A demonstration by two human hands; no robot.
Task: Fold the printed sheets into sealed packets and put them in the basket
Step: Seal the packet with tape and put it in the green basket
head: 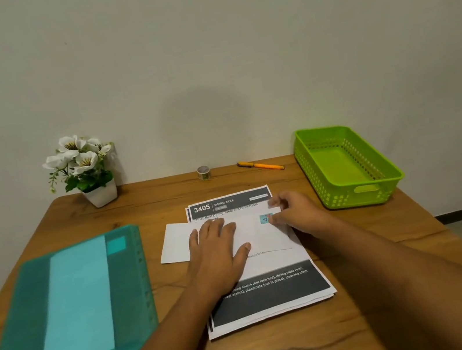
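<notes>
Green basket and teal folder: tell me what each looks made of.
Green basket: apparently rigid moulded plastic, slightly glossy, with perforated walls and a cut-out handle. Teal folder: probably thin translucent plastic, shiny; paper shows through it, and glare sits near its snap button.

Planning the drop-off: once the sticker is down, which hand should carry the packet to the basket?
Probably right hand: at the packet's sticker end, nearest the green basket; left hand lies flat on it.
</notes>
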